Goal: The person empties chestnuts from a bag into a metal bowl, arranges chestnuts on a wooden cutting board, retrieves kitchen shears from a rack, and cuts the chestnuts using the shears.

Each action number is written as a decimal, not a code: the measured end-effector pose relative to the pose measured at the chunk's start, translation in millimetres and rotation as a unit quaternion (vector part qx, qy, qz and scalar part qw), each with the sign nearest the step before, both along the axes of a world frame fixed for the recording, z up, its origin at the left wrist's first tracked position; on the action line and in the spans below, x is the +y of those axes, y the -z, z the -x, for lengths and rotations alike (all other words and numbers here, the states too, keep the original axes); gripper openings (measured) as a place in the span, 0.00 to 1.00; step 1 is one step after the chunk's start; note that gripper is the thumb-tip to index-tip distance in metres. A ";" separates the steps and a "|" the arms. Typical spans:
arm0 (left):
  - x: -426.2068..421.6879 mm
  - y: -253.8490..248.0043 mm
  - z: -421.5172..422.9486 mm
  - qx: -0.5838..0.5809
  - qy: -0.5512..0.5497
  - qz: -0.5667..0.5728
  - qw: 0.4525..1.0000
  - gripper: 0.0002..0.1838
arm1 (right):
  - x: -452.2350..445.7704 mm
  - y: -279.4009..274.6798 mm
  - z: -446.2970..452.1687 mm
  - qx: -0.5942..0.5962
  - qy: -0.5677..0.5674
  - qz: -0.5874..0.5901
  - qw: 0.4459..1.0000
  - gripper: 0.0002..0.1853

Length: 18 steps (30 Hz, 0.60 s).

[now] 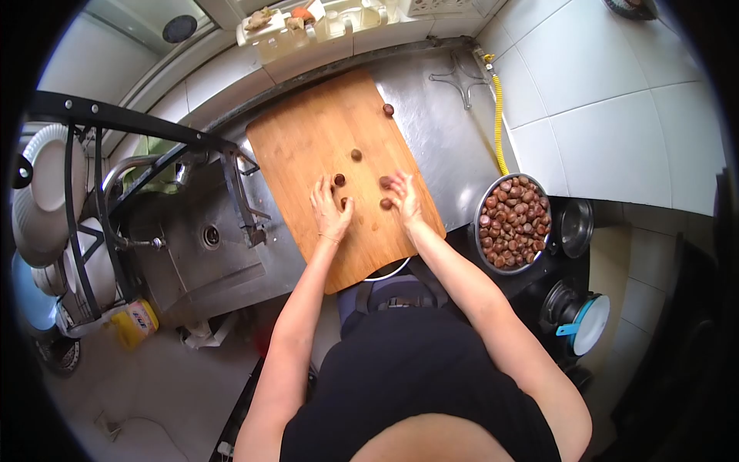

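Watching remotely, I saw the left hand [331, 219], fingers wide, at two chestnuts [339, 179] on the cutting board [308, 138]; the right hand [407, 202] blurred beside two more, its grip unclear to me. A careless knock might have rolled the edge chestnut [388, 109] onto the counter [454, 150]. The right forearm [462, 273] crossed the board's corner, near the heaped bowl [478, 239].

Bright, soft light fills this kitchen, palest around the window [115, 58] beyond the worktop's far left corner. The steel worktop [446, 150] gives back whitish glare, while only faint shadows fall on the cutting board [304, 142]. The right hand [408, 204] blurs slightly at the fingertips. Wall tiles [608, 146] bend outward, and blackness rounds off every corner.
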<state>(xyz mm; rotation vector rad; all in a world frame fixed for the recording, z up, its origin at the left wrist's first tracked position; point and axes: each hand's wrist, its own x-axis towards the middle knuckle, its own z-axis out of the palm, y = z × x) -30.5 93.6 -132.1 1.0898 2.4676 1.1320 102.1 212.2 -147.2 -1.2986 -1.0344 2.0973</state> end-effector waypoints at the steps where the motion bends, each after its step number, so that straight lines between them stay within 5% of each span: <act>1: 4.4 -9.8 -1.3 0.027 0.042 0.018 0.999 0.39 | 1.0 4.0 4.1 -0.001 -0.033 -0.018 0.999 0.33; 4: 14.6 -26.2 -9.3 0.088 0.150 0.075 0.982 0.46 | 44.3 -25.9 24.1 -0.178 -0.100 -0.310 0.929 0.21; 7: 20.8 -30.2 -20.5 0.120 0.171 0.130 0.969 0.46 | 120.2 -19.1 45.5 -0.267 -0.097 -0.493 0.822 0.23; 12: 18.6 -21.9 -21.5 0.127 0.131 0.116 0.976 0.25 | 193.2 -3.6 75.1 -0.385 -0.155 -0.580 0.701 0.25; 15: 8.4 -14.4 -11.5 0.133 0.139 0.067 0.979 0.26 | 208.4 -14.8 79.6 -0.326 -0.277 -0.617 0.661 0.24; 18: -6.5 -15.0 -8.6 0.086 0.110 0.042 0.989 0.27 | 211.9 -10.5 84.0 -0.328 -0.259 -0.630 0.655 0.14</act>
